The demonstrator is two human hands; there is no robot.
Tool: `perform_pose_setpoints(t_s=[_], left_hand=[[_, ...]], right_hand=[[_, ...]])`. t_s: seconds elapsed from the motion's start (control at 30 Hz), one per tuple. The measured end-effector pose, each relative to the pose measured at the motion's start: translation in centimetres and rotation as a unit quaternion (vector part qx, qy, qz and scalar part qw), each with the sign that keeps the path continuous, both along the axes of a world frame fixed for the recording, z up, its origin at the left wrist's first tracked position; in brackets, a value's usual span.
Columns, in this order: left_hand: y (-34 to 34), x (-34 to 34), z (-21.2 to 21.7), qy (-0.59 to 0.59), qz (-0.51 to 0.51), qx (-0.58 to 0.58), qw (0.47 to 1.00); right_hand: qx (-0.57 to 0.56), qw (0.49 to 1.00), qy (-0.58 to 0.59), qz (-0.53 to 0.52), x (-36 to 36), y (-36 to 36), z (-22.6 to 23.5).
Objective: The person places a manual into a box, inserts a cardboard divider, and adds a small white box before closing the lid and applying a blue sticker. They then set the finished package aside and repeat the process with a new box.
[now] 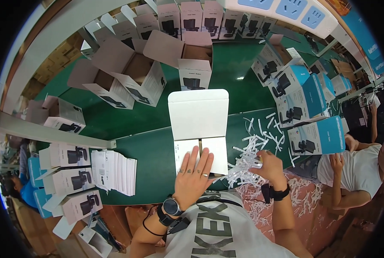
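Note:
A small white carton (198, 114) lies in front of me on the green table, its lid flap swung up and away from me. Its two inner flaps are folded in, with a narrow gap between them. My left hand (192, 174) lies flat across those flaps, fingers spread slightly and pointing away. To the right of the carton is a loose heap of shredded white paper strips (245, 163). At the heap's right side my right hand (269, 167) is closed, fingers curled round something partly hidden, with a small shiny bit showing by the thumb.
Open product boxes (195, 73) stand beyond the carton, with more lined up behind. Blue-and-white boxes (314, 135) are at the right, near a seated person (355, 165). At the left lie stacked white booklets (114, 172) and boxes (73, 180). A power strip (290, 10) hangs overhead.

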State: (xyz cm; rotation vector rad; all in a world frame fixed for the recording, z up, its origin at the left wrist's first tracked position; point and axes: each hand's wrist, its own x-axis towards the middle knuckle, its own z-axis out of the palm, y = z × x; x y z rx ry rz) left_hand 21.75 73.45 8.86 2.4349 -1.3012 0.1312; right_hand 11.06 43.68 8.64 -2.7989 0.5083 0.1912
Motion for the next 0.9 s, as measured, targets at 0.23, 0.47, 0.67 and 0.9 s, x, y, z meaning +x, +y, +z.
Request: perform_pose_setpoints(t_s=[0.23, 0.47, 0.67, 0.9], left_hand=[[-0.2, -0.6, -0.4, -0.015, 0.001, 0.037, 0.999], [1.6, -0.3, -2.8, -0.024, -0.002, -0.03, 0.999], [4.7, 0.4, -3.8, -0.012, -0.009, -0.063, 0.998], [5.4, -0.3, -4.6, 0.071, -0.011, -0.002, 0.997]], right_hand=[[0.141, 0.943, -0.287, 0.097, 8.8, 8.6, 4.6], [0.122, 0.922, -0.306, 0.206, 15.0, 16.3, 2.7], [0.145, 0.925, -0.291, 0.197, 15.8, 19.8, 1.3], [0.158, 0.913, -0.269, 0.261, 16.1, 21.9, 3.0]])
